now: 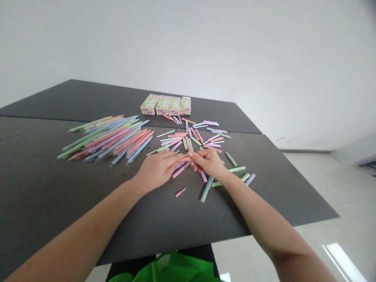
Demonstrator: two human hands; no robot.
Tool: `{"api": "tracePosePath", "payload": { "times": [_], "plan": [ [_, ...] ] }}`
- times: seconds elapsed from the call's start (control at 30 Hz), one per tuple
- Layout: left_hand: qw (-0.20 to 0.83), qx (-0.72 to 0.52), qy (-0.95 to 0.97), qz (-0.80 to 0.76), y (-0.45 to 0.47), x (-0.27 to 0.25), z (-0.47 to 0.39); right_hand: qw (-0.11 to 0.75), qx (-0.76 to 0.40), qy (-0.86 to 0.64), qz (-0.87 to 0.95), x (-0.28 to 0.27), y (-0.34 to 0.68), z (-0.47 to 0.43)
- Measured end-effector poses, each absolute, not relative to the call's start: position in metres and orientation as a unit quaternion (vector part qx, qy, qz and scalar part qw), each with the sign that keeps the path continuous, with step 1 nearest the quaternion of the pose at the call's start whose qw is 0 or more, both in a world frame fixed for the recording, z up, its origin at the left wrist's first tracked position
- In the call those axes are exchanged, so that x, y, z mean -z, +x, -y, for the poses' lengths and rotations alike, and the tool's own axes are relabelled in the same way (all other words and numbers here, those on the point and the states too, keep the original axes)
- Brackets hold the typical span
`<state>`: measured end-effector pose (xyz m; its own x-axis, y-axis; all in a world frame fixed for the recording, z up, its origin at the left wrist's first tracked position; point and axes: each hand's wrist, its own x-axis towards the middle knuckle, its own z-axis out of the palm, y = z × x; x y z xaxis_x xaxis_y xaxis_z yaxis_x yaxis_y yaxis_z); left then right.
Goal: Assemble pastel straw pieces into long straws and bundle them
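Note:
Over the near side of a scattered heap of pen parts (173, 136), my two hands meet. My left hand (157, 169) is closed, its fingertips on a small pink and green pen piece (187, 158). From the other side my right hand (210, 161) pinches the same piece between thumb and fingers. Much of the piece is hidden by the fingers. Pink, purple, green and blue barrels and thin white refills lie around and under both hands. A short pink pen tip (180, 192) rests alone nearer to me, and a grey-green barrel (207, 189) lies below my right wrist.
To the left lies a large pile of assembled pens (108, 137) in pastel colours. Several pink and green boxes (162, 105) stand in a row behind the parts. The dark table (141, 231) has a seam across it, and a white wall rises behind.

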<state>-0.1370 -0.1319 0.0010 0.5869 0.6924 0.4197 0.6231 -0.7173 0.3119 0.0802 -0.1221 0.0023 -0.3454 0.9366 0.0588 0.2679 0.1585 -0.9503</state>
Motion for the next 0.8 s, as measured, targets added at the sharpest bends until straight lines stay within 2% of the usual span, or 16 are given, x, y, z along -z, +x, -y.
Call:
{"api": "tracePosePath", "payload": {
  "times": [0.1,0.3,0.43,0.8],
  "plan": [
    [0.070,-0.262,0.885,-0.379,-0.137,-0.003,0.131,0.346,-0.470,-0.440,0.682,-0.008,0.082,0.122],
    [0.080,-0.276,0.880,-0.378,-0.140,-0.004,0.130,0.386,-0.458,-0.362,0.714,-0.017,0.091,0.122],
    [0.081,-0.289,0.874,-0.381,-0.141,-0.004,0.130,0.388,-0.426,-0.380,0.724,-0.013,0.093,0.119],
    [0.057,-0.256,0.887,-0.380,-0.141,-0.003,0.128,0.312,-0.445,-0.437,0.717,-0.008,0.089,0.119]
  ]
}}
